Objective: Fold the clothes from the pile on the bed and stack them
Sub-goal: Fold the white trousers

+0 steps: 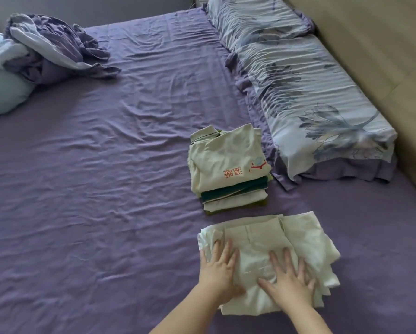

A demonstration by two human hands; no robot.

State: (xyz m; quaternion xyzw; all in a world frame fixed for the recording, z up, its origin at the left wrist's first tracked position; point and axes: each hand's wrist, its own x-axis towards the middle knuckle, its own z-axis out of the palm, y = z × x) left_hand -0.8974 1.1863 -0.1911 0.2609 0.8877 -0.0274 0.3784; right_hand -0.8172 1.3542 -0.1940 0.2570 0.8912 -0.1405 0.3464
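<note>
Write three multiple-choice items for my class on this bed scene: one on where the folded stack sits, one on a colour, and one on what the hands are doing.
1. Where is the stack of folded clothes?
A. On the bunched purple bedding
B. Beyond the pale garment, beside the floral pillow
C. On top of the floral pillow

2. What colour is the print on the stack's top garment?
A. Red
B. Blue
C. Black

3. What are the hands doing?
A. Lifting the garment in the air
B. Resting away from the garment
C. Pressing flat on the garment

Answers:
1. B, the stack lies on the sheet next to the floral pillow, just past the pale garment.
2. A, the characters show red on cream.
3. C, the left hand and right hand lie on it with fingers spread.
</note>
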